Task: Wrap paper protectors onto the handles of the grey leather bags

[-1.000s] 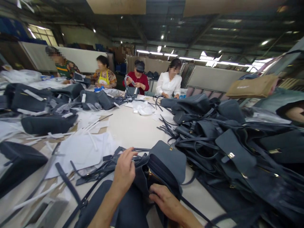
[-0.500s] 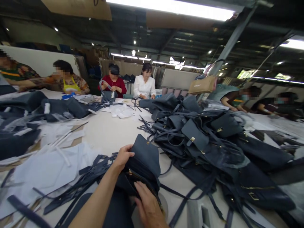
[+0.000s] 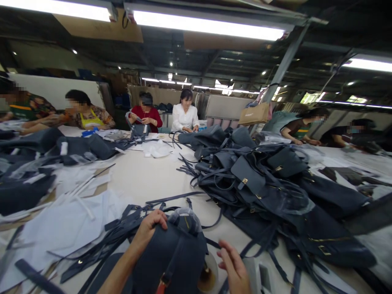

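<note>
A dark navy backpack point(image 3: 180, 249) stands in front of me on the white table point(image 3: 134, 175). My left hand point(image 3: 154, 222) grips its upper left edge, the fingertips curled over the rim. A strap with a small buckle runs down the panel facing me, and clear plastic wrap point(image 3: 186, 216) shows behind the top. Just right of the bag, my right hand point(image 3: 234, 267) is off it with fingers apart and holds nothing. Between the bag and that hand sits a round pale container point(image 3: 211, 269) with something brown in it. A small orange-red piece point(image 3: 161, 288) shows at the bottom edge.
A big heap of navy bags point(image 3: 260, 183) with trailing straps covers the right side. Loose straps point(image 3: 113, 237) and white sheets point(image 3: 70, 220) lie to the left, with more dark bags point(image 3: 82, 143) beyond. Several people sit around the table; a grey box-like object point(image 3: 260, 273) stands at lower right.
The backpack has been turned: its raised flap and zipped opening no longer face me, and a strapped panel does. My right hand has come off the bag and moved right.
</note>
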`<state>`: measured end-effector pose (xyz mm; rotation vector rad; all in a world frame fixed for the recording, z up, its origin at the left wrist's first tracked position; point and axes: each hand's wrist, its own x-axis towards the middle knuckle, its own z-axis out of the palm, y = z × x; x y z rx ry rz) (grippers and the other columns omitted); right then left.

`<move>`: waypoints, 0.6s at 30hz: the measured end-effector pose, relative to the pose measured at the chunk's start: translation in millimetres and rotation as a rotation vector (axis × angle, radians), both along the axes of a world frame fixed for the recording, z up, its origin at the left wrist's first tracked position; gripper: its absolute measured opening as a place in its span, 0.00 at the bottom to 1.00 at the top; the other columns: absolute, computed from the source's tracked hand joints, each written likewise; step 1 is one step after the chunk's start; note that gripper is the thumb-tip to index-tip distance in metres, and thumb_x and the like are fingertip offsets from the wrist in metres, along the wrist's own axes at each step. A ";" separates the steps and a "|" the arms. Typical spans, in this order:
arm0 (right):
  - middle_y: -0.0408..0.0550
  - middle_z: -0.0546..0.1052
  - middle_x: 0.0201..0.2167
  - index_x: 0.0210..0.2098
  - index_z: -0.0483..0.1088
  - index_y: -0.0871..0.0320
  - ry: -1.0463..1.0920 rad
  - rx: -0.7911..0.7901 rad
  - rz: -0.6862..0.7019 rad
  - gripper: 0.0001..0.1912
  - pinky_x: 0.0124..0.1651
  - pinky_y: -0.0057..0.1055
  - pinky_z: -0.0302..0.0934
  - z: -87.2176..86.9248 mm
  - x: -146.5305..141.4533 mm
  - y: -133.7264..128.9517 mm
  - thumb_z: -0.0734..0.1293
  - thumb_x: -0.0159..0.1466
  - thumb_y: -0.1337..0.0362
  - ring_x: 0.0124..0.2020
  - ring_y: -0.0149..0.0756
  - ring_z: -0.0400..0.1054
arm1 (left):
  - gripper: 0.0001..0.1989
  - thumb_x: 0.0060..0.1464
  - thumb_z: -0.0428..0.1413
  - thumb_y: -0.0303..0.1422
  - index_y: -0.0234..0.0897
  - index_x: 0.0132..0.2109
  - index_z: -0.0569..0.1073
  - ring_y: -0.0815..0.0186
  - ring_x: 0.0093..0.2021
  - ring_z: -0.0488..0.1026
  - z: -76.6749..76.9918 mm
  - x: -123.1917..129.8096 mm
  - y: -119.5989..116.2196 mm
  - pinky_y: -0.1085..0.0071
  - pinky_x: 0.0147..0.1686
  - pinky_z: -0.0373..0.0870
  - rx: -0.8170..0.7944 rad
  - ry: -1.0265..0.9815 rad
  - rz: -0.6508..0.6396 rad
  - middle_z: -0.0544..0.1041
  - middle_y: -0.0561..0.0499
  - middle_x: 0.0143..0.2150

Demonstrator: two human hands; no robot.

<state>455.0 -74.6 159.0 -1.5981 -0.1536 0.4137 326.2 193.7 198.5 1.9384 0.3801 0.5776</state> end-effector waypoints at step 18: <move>0.46 0.72 0.33 0.37 0.70 0.54 -0.880 -0.239 0.464 0.14 0.35 0.28 0.58 46.6 -34.1 72.3 0.58 0.59 0.75 0.34 0.36 0.68 | 0.16 0.57 0.49 0.44 0.39 0.38 0.75 0.58 0.43 0.73 80.4 4.5 -57.2 0.67 0.44 0.69 0.415 0.507 -0.229 0.78 0.48 0.40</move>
